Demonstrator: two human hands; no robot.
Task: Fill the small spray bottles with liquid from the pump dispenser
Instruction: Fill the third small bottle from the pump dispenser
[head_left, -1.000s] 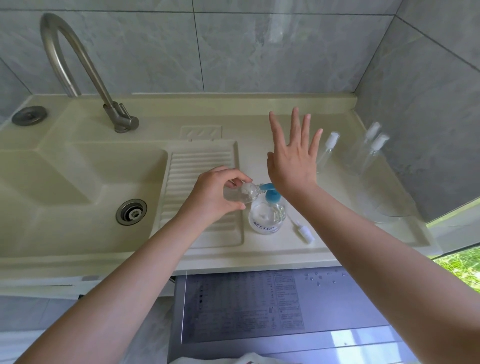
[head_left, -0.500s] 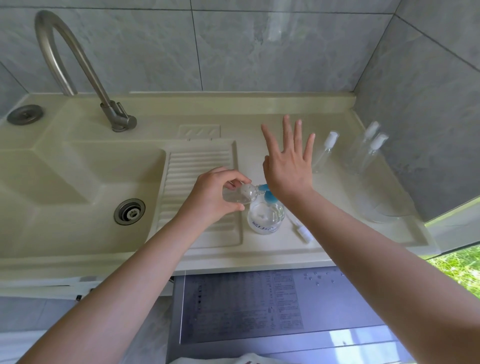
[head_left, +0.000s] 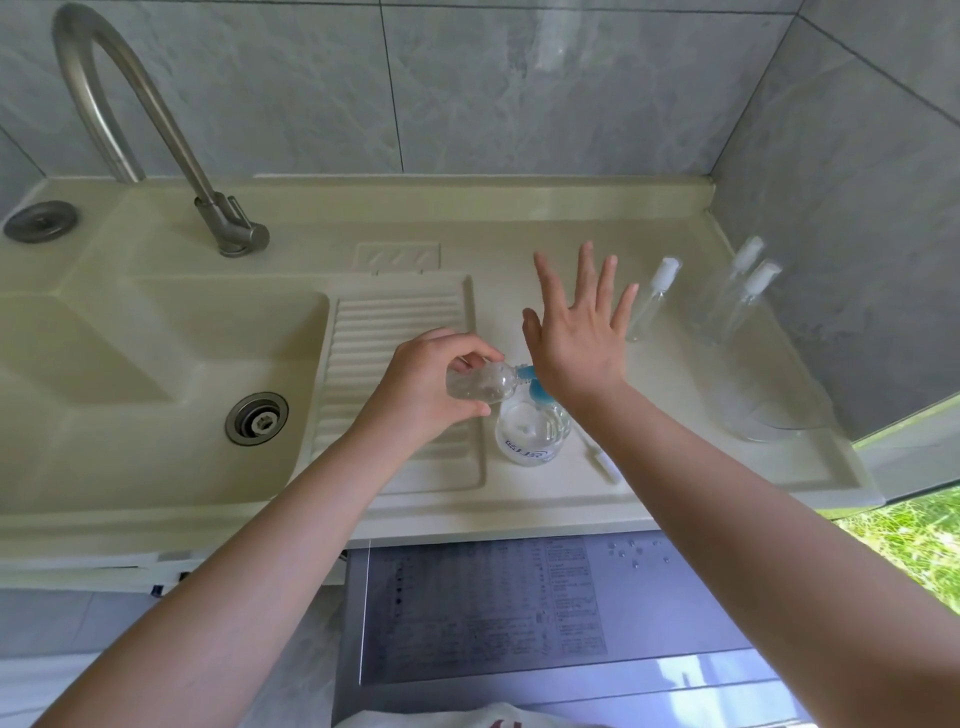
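Our left hand (head_left: 431, 387) grips a small spray bottle (head_left: 480, 383) at the pump dispenser (head_left: 531, 426); our right hand (head_left: 579, 338), fingers spread straight, presses its pump.

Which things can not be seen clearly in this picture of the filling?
Head view, the only one:
- Pump head: mostly hidden under the right hand, so contact cannot be judged.
- Small bottle: the left hand covers its base; fill level unclear.
- Dispenser label: too small to read.
- Panel text: blurred.

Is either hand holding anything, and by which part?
The left hand grips a small spray bottle round its body, tilted toward the pump dispenser. The right hand holds nothing, fingers spread.
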